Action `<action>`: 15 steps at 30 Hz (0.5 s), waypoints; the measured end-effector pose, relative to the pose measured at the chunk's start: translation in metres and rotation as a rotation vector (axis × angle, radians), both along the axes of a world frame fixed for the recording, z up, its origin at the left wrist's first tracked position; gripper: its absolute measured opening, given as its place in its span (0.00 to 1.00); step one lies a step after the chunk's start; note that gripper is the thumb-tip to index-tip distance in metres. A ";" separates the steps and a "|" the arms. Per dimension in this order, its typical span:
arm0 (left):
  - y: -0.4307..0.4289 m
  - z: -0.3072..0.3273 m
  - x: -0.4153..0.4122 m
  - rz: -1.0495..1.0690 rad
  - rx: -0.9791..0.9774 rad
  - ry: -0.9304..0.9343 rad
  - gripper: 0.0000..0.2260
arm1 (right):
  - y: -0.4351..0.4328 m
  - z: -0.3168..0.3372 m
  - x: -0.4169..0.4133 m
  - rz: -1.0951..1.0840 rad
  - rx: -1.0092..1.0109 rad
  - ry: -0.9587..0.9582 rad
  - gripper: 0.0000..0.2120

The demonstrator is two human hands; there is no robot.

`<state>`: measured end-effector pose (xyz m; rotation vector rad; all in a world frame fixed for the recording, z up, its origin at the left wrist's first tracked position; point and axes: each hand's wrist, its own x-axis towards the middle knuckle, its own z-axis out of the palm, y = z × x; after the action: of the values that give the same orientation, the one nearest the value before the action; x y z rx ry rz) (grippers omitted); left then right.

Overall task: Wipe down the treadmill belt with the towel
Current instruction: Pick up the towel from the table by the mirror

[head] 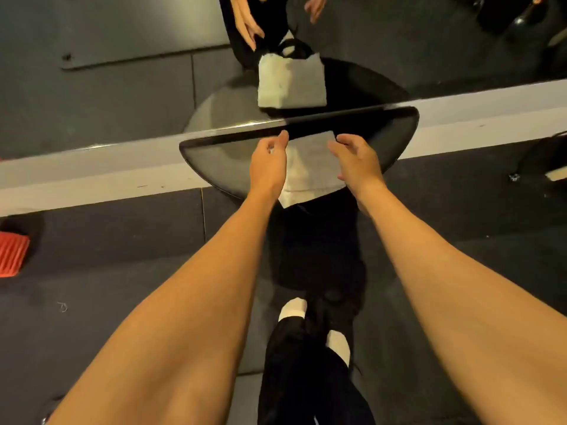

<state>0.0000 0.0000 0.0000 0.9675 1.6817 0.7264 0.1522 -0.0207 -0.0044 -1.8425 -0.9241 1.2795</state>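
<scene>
- Two bare hands, left hand (270, 162) and right hand (357, 162), flank a folded pale grey cloth towel (310, 167); fingers loosely curled, gripping nothing
- towel lies on a dark rounded glossy surface (214, 161) against a wall mirror (122, 72)

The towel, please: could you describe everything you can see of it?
The towel is pale grey-white, looks like soft cloth, folded into a rectangle. It lies on a dark half-round shelf against a mirror, which reflects it; its near corner hangs over the shelf's edge. The left hand and right hand flank it with relaxed fingers; contact is unclear.
</scene>
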 end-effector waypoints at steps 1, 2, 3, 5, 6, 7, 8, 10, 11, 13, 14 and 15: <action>0.008 -0.012 0.001 0.033 -0.017 0.000 0.18 | 0.006 -0.014 -0.001 -0.004 -0.003 -0.013 0.19; 0.018 -0.030 0.001 0.076 -0.038 0.010 0.18 | 0.014 -0.028 -0.002 -0.010 0.003 -0.034 0.18; 0.025 -0.047 0.001 0.102 -0.063 0.017 0.18 | 0.019 -0.043 -0.001 -0.016 0.005 -0.047 0.18; 0.034 -0.072 0.003 0.099 -0.111 0.033 0.19 | 0.030 -0.067 0.000 -0.051 -0.019 -0.071 0.19; 0.039 -0.079 0.005 0.093 -0.131 0.041 0.21 | 0.038 -0.076 0.000 -0.066 -0.045 -0.099 0.20; 0.044 -0.086 0.007 0.089 -0.143 0.054 0.23 | 0.045 -0.084 0.001 -0.074 -0.074 -0.118 0.22; 0.046 -0.090 0.009 0.083 -0.159 0.062 0.26 | 0.051 -0.090 0.000 -0.083 -0.107 -0.127 0.23; 0.051 -0.100 0.012 0.065 -0.219 0.096 0.32 | 0.057 -0.101 -0.001 -0.090 -0.190 -0.143 0.26; 0.054 -0.105 0.012 0.062 -0.251 0.117 0.33 | 0.060 -0.105 -0.002 -0.097 -0.220 -0.149 0.26; 0.060 -0.112 0.012 0.059 -0.324 0.128 0.31 | 0.064 -0.112 -0.003 -0.094 -0.250 -0.177 0.27; 0.061 -0.114 0.011 0.054 -0.348 0.129 0.27 | 0.065 -0.113 -0.003 -0.090 -0.267 -0.186 0.27; 0.062 -0.117 0.009 0.036 -0.357 0.148 0.23 | 0.066 -0.114 -0.003 -0.081 -0.295 -0.193 0.28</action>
<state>0.0092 0.0622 -0.1170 0.7532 1.8822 0.3643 0.1490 0.0457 -0.1180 -2.2413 -0.7815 1.2570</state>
